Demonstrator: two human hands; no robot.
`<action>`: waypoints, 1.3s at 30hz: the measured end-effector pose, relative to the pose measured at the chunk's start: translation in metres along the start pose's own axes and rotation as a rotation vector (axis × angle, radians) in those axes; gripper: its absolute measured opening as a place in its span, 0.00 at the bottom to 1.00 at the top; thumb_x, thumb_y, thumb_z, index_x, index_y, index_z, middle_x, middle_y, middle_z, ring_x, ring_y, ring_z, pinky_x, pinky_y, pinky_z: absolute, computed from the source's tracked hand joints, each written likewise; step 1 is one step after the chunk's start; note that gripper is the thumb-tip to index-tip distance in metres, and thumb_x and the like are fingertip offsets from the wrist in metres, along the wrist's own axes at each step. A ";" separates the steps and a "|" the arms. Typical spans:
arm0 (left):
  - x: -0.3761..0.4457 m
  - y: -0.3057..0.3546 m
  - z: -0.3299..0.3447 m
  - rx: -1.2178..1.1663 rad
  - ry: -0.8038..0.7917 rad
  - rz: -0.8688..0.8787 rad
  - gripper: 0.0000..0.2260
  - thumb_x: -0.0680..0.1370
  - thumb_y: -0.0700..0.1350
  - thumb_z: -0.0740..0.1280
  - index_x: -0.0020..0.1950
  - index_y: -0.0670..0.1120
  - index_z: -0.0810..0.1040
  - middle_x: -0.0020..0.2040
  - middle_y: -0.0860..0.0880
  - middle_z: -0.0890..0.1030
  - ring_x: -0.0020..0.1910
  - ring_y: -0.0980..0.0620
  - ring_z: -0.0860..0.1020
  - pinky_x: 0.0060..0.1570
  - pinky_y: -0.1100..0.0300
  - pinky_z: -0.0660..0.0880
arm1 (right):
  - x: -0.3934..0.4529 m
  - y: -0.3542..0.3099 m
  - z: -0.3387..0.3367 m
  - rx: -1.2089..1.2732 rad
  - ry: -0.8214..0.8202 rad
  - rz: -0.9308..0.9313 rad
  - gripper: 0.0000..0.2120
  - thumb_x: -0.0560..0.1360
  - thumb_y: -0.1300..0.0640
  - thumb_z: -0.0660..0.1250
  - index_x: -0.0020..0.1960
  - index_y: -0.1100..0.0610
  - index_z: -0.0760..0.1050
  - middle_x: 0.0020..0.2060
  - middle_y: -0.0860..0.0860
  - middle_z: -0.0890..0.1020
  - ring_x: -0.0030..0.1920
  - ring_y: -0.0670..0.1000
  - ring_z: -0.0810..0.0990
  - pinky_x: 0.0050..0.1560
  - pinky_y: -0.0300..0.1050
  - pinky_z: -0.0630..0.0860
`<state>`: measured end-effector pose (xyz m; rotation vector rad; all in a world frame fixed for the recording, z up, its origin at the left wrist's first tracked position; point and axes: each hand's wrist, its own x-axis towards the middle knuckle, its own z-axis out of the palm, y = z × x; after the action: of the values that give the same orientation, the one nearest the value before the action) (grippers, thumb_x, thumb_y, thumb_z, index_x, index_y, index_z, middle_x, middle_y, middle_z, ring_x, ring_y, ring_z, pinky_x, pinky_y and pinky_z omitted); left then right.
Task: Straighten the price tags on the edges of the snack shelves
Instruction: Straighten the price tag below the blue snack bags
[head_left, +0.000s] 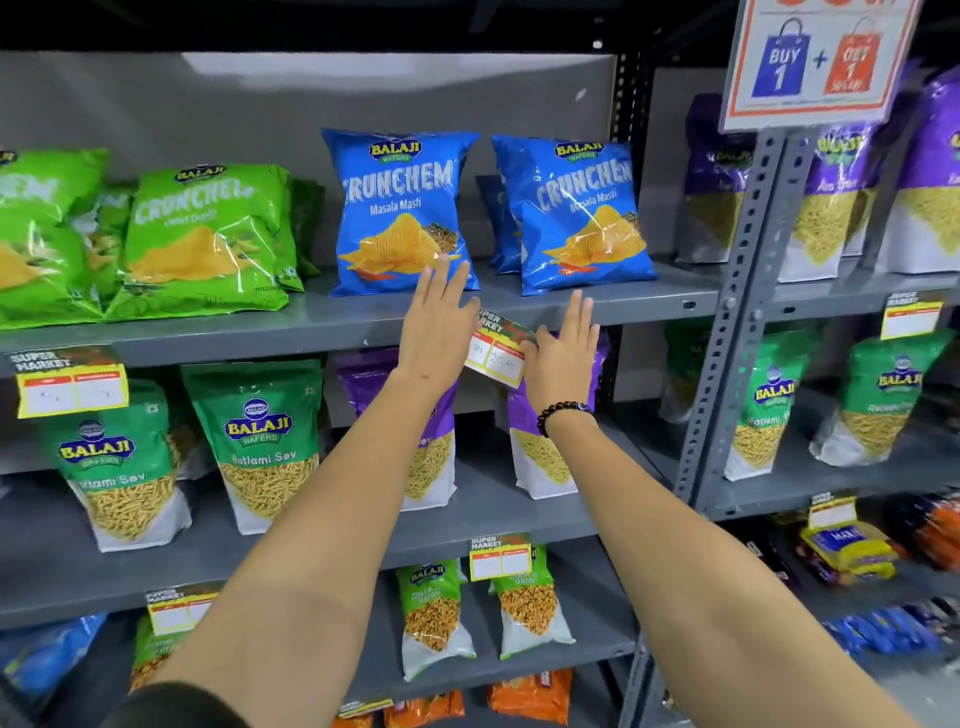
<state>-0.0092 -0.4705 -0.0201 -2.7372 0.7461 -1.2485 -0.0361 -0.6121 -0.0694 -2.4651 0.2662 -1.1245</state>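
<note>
A yellow and white price tag (493, 351) hangs tilted on the front edge of the grey top shelf (249, 332), its right side dropped. My left hand (434, 325) lies flat with fingers spread just left of it, covering its left end. My right hand (563, 358), with a black bead bracelet on the wrist, touches the tag's right end with fingers extended; its thumb is at the tag's edge. Neither hand visibly grips the tag. Other tags sit on shelf edges: far left (70, 387), right rack (911, 314), lower middle (500, 557) and lower left (176, 608).
Blue Crunchem bags (402, 208) and green bags (202, 239) stand on the top shelf. Green and purple sev pouches (262, 441) fill the shelf below. A grey perforated upright (727, 332) divides the racks. A buy-one-get-one sign (815, 62) hangs at top right.
</note>
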 end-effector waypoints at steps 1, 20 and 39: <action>0.000 0.000 -0.001 -0.001 -0.001 -0.005 0.07 0.73 0.39 0.72 0.50 0.39 0.82 0.69 0.36 0.71 0.72 0.34 0.64 0.72 0.42 0.61 | 0.001 -0.002 -0.001 0.003 -0.001 0.014 0.14 0.79 0.56 0.59 0.54 0.65 0.76 0.76 0.61 0.48 0.76 0.60 0.44 0.77 0.57 0.45; -0.022 0.012 0.009 -0.410 -0.038 -0.133 0.05 0.78 0.40 0.63 0.47 0.39 0.77 0.74 0.39 0.64 0.76 0.39 0.55 0.77 0.46 0.50 | 0.023 0.027 -0.036 0.084 -0.169 -0.195 0.04 0.74 0.63 0.66 0.42 0.64 0.78 0.72 0.60 0.65 0.75 0.63 0.54 0.76 0.59 0.48; 0.002 0.015 0.004 -0.357 0.021 -0.293 0.07 0.79 0.44 0.62 0.50 0.42 0.76 0.53 0.42 0.78 0.54 0.43 0.74 0.42 0.50 0.74 | 0.058 0.016 -0.045 0.016 -0.192 -0.170 0.08 0.75 0.55 0.66 0.45 0.61 0.77 0.51 0.59 0.77 0.55 0.59 0.72 0.55 0.53 0.72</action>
<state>-0.0112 -0.4855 -0.0248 -3.2250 0.6396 -1.3058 -0.0315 -0.6592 -0.0109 -2.5976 -0.0092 -0.9401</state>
